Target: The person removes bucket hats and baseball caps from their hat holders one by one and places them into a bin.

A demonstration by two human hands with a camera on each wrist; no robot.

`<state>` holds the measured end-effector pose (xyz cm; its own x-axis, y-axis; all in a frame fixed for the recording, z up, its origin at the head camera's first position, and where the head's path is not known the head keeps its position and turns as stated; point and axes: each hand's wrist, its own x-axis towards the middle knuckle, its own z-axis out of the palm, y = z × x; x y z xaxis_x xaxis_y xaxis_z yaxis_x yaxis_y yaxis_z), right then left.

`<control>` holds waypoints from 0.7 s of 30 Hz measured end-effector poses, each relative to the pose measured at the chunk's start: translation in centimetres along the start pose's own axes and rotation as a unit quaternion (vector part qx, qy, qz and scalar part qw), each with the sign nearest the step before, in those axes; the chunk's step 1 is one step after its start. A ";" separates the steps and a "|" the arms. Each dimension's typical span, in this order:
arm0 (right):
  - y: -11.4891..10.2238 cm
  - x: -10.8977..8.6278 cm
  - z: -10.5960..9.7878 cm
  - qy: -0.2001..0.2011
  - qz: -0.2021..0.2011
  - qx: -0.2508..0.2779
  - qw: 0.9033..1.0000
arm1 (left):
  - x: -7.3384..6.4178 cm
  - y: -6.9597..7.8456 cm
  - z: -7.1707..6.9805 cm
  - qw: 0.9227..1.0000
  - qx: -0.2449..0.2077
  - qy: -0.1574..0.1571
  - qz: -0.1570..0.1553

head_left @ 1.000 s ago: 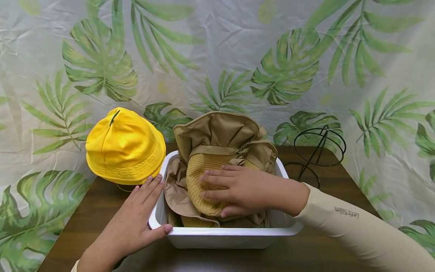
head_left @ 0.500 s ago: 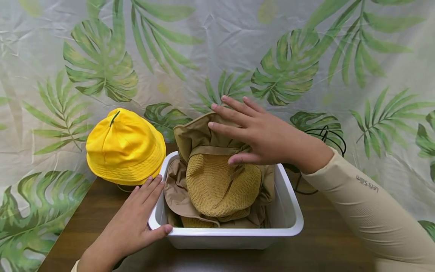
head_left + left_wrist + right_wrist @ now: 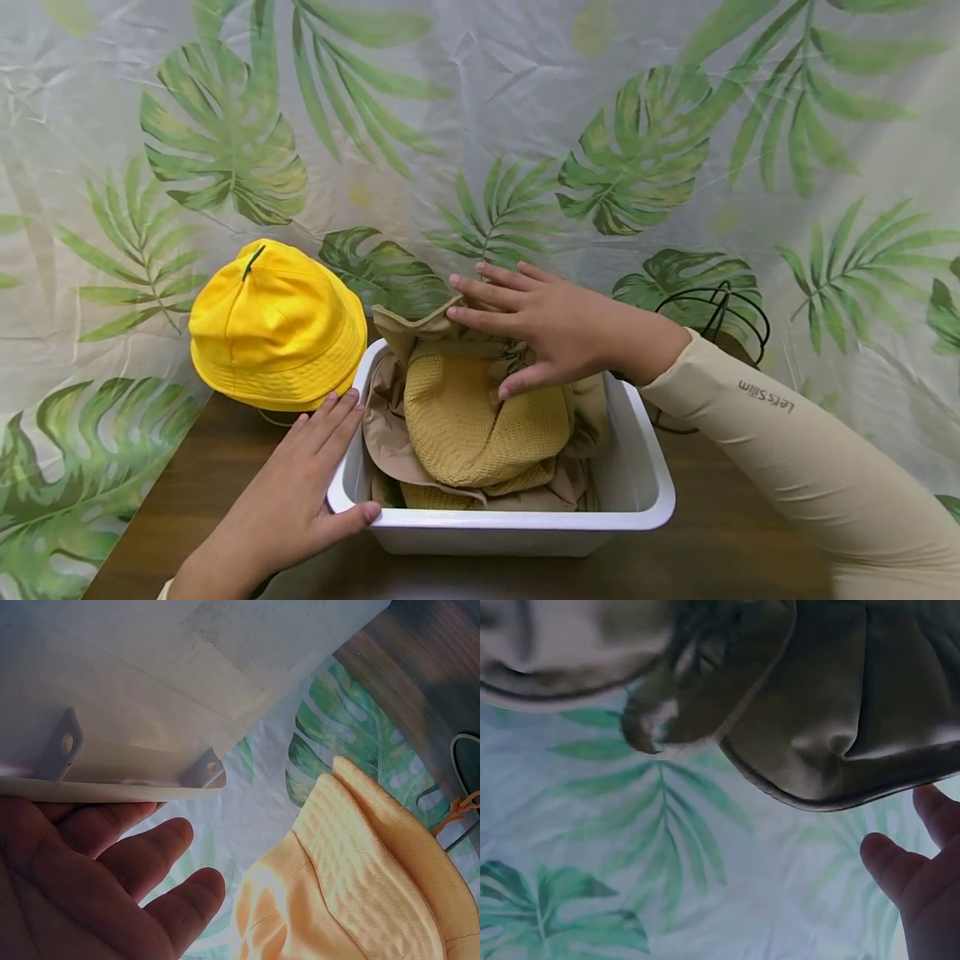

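Note:
Several tan sun hats lie piled in a white plastic tub [image 3: 517, 521]. The top hat [image 3: 457, 425] has a yellow woven crown, and its tan brim [image 3: 420, 329] stands up at the tub's far side. My right hand [image 3: 555, 329], fingers straight and spread, rests on that brim; in the right wrist view the brim [image 3: 832, 727] covers part of the hand. My left hand [image 3: 288, 492] lies along the tub's left rim, its thumb at the near corner and its fingers outstretched. A yellow bucket hat [image 3: 273, 325] is just beyond the left fingertips.
The yellow hat sits on a wire stand [image 3: 277, 417], mostly hidden beneath it. At the right rear is a black wire stand [image 3: 761, 321], partly behind my right arm. A leaf-print cloth [image 3: 480, 108] hangs behind the dark wooden table [image 3: 720, 517].
My right hand lifted from the woven crown to the top hat's raised brim, then pushed that brim lower. The left hand has stayed on the rim.

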<state>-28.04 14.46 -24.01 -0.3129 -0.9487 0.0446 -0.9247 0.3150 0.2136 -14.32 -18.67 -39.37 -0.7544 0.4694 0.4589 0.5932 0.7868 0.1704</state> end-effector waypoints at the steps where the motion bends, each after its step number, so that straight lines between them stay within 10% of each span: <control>1: -0.2 0.0 0.4 -0.008 -0.004 0.005 1.000 | 0.0 0.0 0.0 1.000 0.001 0.001 0.000; 21: -2.7 1.7 5.5 -0.114 -0.033 0.026 0.993 | 0.0 -0.1 0.0 1.000 -0.004 -0.003 -0.001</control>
<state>-27.31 12.13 -29.90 -0.2874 -0.9385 -0.1915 -0.9527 0.2595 0.1579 -14.38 -18.70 -39.40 -0.7576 0.4691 0.4539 0.5933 0.7847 0.1793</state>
